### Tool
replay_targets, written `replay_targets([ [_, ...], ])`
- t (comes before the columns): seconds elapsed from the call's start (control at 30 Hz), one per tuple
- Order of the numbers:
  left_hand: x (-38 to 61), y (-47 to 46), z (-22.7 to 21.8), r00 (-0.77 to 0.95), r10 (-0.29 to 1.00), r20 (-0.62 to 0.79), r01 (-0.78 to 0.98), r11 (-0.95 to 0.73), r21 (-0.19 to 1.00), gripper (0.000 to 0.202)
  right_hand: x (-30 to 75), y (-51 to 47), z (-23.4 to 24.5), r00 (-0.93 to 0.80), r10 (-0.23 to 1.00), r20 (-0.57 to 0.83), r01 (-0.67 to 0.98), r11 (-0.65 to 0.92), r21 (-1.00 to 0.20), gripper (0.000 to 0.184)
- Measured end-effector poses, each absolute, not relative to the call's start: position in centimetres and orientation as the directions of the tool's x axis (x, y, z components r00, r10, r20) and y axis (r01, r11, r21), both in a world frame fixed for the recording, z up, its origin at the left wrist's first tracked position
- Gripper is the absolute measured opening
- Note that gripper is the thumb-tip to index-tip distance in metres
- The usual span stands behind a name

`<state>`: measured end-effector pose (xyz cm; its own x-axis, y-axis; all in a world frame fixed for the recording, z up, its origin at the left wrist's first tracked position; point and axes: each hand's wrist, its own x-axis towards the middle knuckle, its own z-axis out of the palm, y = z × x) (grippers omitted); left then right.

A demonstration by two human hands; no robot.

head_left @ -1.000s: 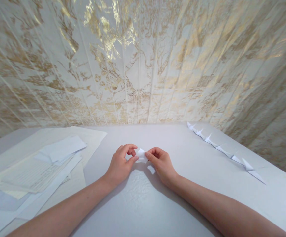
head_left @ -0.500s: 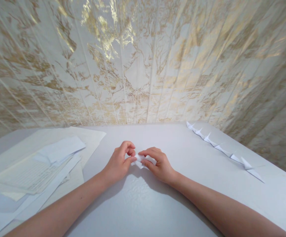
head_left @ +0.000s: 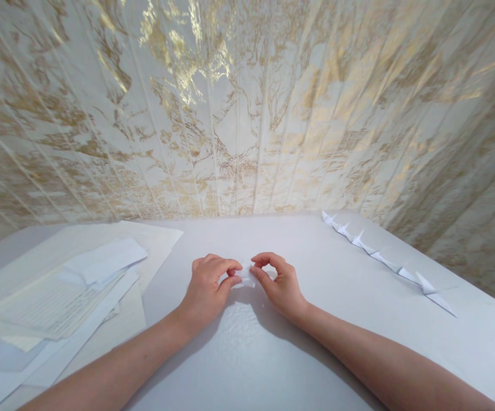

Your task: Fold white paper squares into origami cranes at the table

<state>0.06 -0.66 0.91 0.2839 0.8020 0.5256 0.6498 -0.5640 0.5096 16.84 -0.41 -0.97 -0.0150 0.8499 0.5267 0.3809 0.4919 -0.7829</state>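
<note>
White paper (head_left: 246, 275) bridges the fingertips (head_left: 236, 279) of left hand (head_left: 207, 285) and right hand (head_left: 285, 290), both pinching its ends

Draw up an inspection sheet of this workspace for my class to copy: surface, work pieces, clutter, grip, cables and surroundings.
Surface: white table, light reflecting off its near middle.
Work pieces: a small white paper between the hands; a row of folded white papers along the right side.
Clutter: overlapping loose sheets at left, some bearing lines of text.
Grip: left hand and right hand pinch the small paper from opposite sides; its exact folds are unclear.
Cables: nothing seen.
Surroundings: gold-patterned white backdrop behind the table.
</note>
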Motion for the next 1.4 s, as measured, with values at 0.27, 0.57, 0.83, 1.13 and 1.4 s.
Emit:
replay_targets([
  [0.27,-1.4,0.7,0.8,0.394,0.606,0.691,0.483,-0.776,0.405,0.008,16.5,-0.3,-0.3,-0.214,0.976,0.037,-0.261,-0.02,-0.965,0.027],
  [0.57,-1.6,1.0,1.3,0.546,0.524,0.654,0.321,-0.852,0.414,0.02,16.6,-0.2,0.0,-0.457,0.886,-0.078,-0.22,-0.197,-0.955,0.032],
  [0.83,-0.7,-0.2,0.4,0.403,0.741,0.538,0.471,-0.671,0.572,0.021,15.9,-0.2,-1.2,-0.22,0.963,0.155,-0.108,0.134,-0.985,0.023],
  [1.13,-0.6,0.2,-0.2,0.39,0.719,0.575,0.523,-0.687,0.505,0.032,15.8,-0.4,-1.1,-0.198,0.949,0.246,-0.051,0.241,-0.969,0.022],
  [1.4,-0.9,0.3,-0.1,0.432,0.745,0.508,0.538,-0.665,0.518,0.004,16.3,-0.3,-1.3,-0.161,0.905,0.394,0.191,0.42,-0.887,0.022],
])
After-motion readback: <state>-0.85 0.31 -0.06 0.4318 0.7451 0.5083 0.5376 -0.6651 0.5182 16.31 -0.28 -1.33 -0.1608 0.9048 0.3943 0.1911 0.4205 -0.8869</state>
